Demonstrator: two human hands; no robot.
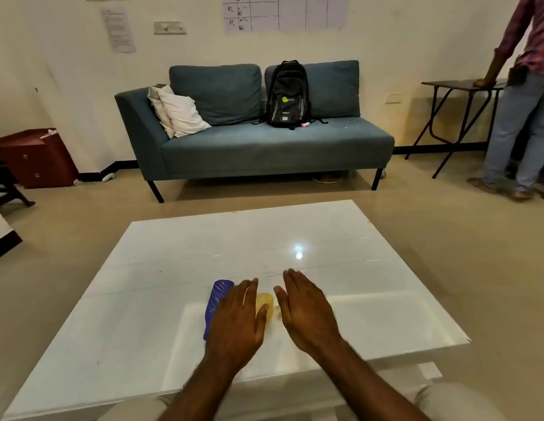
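A blue ridged object [215, 302] lies on the glossy white table [161, 299], partly hidden under my left hand [237, 317]. A small translucent yellow object [266, 302] sits between my two hands; my left thumb lies over its near side. The fingers of my left hand are stretched out flat above both objects. My right hand [307, 311] hovers just right of the yellow object, fingers straight and together, holding nothing.
Beyond the table stands a teal sofa [264, 147] with two pillows and a black backpack [288, 94]. A person [525, 95] stands at the far right, leaning on a dark folding table [459, 85]. A red-brown cabinet [36, 158] is at the left wall.
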